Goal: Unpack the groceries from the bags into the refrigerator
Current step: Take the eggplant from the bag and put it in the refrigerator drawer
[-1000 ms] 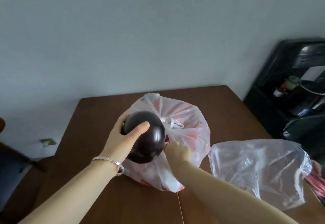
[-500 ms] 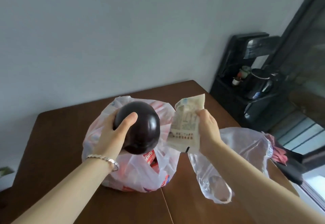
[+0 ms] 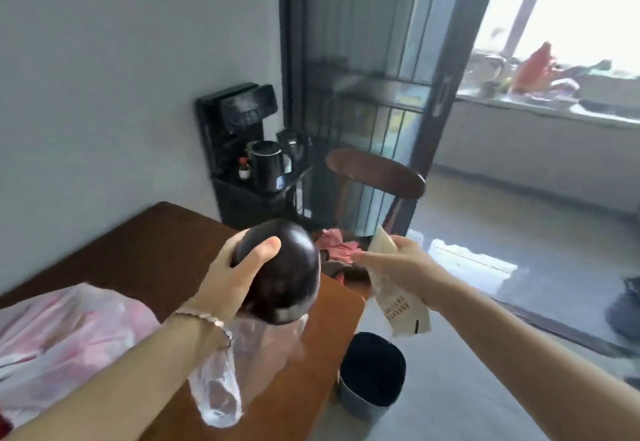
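– What do the hands hold?
– Left hand (image 3: 228, 277) grips the eggplant (image 3: 284, 274) over the bench's (image 3: 145, 250) right end. Right hand (image 3: 401, 264) clasps a packet (image 3: 398, 305) out past the edge. Pink bag (image 3: 69, 329) lies near left.

dark purple eggplant (image 3: 282, 274), beige packet (image 3: 401, 305)

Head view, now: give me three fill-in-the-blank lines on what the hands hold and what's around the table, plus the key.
1. The left hand grips the eggplant; its wrist wears a ____.
2. The dark bin stands on the ____, beside the table.
3. The right hand holds the packet; beyond it stands a wooden ____.
Missing words: bracelet; floor; chair.
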Action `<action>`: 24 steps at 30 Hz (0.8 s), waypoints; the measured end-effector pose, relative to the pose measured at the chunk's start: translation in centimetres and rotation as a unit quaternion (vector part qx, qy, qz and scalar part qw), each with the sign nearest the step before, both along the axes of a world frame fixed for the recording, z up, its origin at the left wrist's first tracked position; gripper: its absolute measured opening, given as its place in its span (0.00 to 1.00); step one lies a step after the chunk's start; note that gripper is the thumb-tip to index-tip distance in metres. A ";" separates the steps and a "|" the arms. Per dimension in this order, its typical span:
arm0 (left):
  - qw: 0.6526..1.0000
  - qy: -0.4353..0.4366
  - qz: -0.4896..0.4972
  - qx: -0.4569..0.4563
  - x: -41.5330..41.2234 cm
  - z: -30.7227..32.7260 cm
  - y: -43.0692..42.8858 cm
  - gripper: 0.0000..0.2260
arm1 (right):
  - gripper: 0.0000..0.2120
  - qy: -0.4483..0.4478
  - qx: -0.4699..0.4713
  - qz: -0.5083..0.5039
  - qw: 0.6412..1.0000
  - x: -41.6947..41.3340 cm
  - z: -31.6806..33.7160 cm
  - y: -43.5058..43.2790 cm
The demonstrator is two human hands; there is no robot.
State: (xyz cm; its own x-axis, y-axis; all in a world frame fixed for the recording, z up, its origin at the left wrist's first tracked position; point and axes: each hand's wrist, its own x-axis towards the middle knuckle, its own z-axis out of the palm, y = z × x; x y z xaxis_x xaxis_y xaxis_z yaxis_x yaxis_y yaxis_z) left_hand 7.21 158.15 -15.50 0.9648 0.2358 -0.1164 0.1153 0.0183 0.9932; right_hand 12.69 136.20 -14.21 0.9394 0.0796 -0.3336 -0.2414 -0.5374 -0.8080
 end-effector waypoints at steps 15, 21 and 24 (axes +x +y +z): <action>0.867 0.201 -0.413 -0.192 6.3 1.4 -55.2 0.44 | 0.13 -0.133 -0.090 -0.265 0.951 -11.3 4.2 -49.3; 0.789 0.219 -0.543 -0.186 4.2 2.5 -73.9 0.48 | 0.49 -0.100 -0.008 -0.322 0.942 -16.4 5.7 -62.2; 0.730 0.255 -0.606 -0.185 3.1 2.9 -82.0 0.41 | 0.55 -0.128 -0.009 -0.377 0.917 -17.6 5.5 -67.6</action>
State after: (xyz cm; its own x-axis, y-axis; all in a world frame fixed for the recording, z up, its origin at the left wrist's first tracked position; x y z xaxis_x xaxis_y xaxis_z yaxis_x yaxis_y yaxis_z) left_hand 10.28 76.18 -12.61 0.2466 -0.8944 -0.3731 0.6232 -0.1484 0.7678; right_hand -4.89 68.60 -8.74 0.7730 -0.6280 -0.0895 -0.3531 -0.3088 -0.8831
